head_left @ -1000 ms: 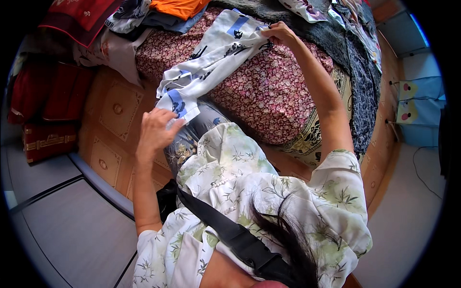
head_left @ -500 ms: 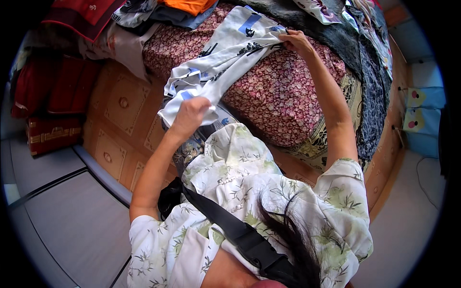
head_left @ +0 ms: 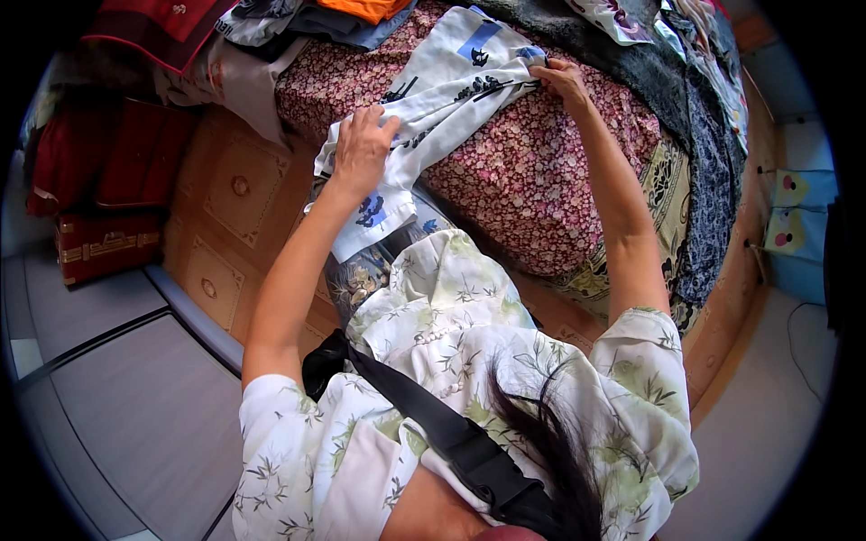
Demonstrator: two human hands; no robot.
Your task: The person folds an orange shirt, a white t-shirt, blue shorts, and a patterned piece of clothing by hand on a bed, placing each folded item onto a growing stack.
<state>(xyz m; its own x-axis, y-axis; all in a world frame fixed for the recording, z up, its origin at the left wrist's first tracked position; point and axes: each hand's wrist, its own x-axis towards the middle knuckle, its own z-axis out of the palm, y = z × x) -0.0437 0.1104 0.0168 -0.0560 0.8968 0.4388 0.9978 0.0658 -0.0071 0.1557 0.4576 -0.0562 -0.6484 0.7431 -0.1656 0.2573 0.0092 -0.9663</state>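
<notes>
A white garment [head_left: 442, 113] with blue patches and black print stretches across the bed's near edge and hangs over it toward my lap. My right hand [head_left: 561, 79] pinches its far right edge between thumb and fingers. Over the garment's left part rests my left hand [head_left: 363, 149], back upward and fingers extended across the cloth; its fingertips are partly hard to make out. Below that hand, one end of the garment hangs down with a blue patch showing. The garment's exact kind is unclear, as it is partly bunched.
Under the garment lies a red floral bedspread [head_left: 514, 198]. Folded clothes, one orange [head_left: 365, 9], sit at the back left. A dark grey fluffy blanket [head_left: 622, 68] runs along the bed's right. A red-brown case [head_left: 108, 248] stands at the left beside a grey cabinet [head_left: 144, 406].
My left hand has risen from the garment's lower end and its fingers have loosened onto the cloth. That lower end now hangs flatter. My right hand keeps its hold.
</notes>
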